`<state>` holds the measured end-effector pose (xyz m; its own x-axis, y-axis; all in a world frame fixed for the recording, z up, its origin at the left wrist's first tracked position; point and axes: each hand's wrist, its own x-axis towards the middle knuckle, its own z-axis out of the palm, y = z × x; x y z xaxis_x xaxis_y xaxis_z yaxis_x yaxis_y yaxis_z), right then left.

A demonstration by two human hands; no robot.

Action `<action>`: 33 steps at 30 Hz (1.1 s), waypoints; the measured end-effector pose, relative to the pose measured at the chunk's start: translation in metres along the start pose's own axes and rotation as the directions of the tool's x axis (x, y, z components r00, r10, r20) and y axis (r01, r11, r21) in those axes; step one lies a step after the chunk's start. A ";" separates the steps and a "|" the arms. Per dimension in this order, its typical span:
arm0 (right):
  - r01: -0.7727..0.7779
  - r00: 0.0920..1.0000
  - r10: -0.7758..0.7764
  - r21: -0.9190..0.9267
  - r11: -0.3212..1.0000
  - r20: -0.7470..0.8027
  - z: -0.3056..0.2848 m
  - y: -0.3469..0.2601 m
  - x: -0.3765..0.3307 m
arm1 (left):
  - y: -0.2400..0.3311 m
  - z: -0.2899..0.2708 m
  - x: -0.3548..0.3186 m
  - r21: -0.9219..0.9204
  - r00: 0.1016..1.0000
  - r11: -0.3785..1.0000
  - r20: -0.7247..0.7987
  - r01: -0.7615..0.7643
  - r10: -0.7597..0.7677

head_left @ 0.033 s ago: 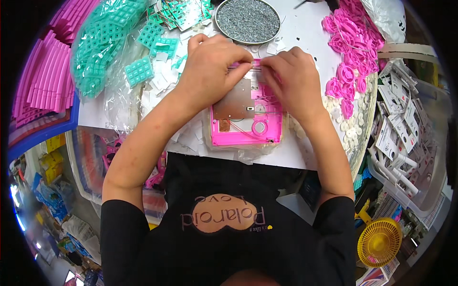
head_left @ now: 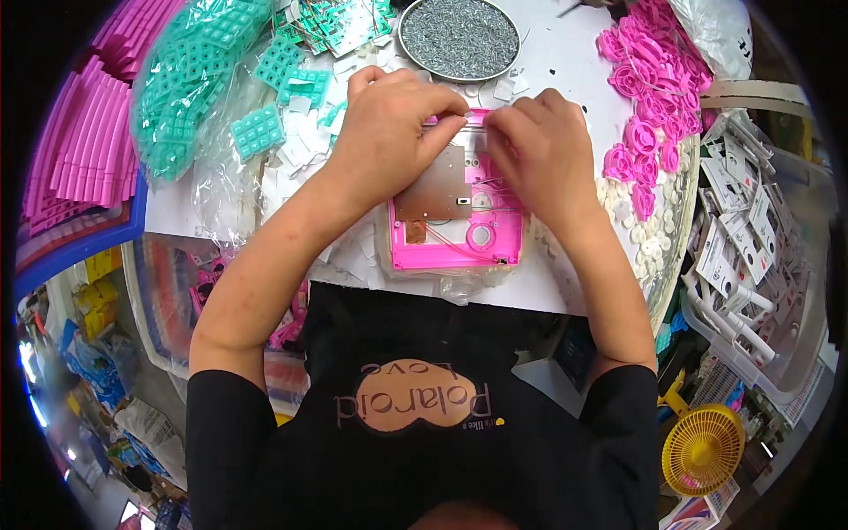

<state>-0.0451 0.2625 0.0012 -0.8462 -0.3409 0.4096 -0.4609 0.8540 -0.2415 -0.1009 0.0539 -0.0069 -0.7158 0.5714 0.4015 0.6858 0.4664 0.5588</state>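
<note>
An open pink plastic casing (head_left: 450, 257) lies before me on clear plastic wrap. Inside it are a grey metal plate (head_left: 433, 194), thin wires and a round ring (head_left: 480, 235). My left hand (head_left: 389, 128) reaches over the plate, thumb and forefinger pinched at the casing's far edge; what lies between them is too small to make out. My right hand (head_left: 548, 155) is at the far right corner, fingers curled inward and their tips partly hidden. A thin silvery strip (head_left: 475, 124) shows along the far edge between the two hands.
A round dish of small screws (head_left: 459, 40) stands behind the casing. Green keypads (head_left: 258, 132) and white paper bits lie left, beside stacked pink panels (head_left: 93, 141). Pink parts (head_left: 643, 137) and white discs (head_left: 649, 238) lie right, near a clear bin (head_left: 751, 238).
My right hand has shifted slightly to the right, widening the gap between my fingertips. My left hand stays at the far edge, and the casing has not visibly moved.
</note>
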 end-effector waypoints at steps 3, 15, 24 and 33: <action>0.010 0.996 -0.001 -0.100 0.995 0.094 -0.008 -0.024 0.001 | 0.008 0.004 0.000 -0.072 0.997 0.994 -0.009 0.082 -0.082; -0.059 0.993 0.058 0.015 0.998 0.105 -0.014 -0.046 -0.031 | 0.004 -0.001 0.014 0.082 0.901 0.932 0.297 -0.353 0.315; -0.186 0.982 0.186 0.007 0.982 0.030 -0.019 -0.051 -0.034 | 0.037 0.013 0.045 0.278 0.705 0.804 0.671 -0.526 0.229; -0.192 0.977 0.189 0.022 0.981 0.098 -0.021 -0.043 -0.022 | 0.035 0.004 0.061 0.265 0.721 0.949 0.691 -0.173 -0.062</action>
<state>-0.0014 0.2413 0.0208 -0.9403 -0.2099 0.2679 -0.2951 0.8949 -0.3346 -0.1204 0.1076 0.0347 -0.4668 0.8494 -0.2463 0.8094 0.5225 0.2681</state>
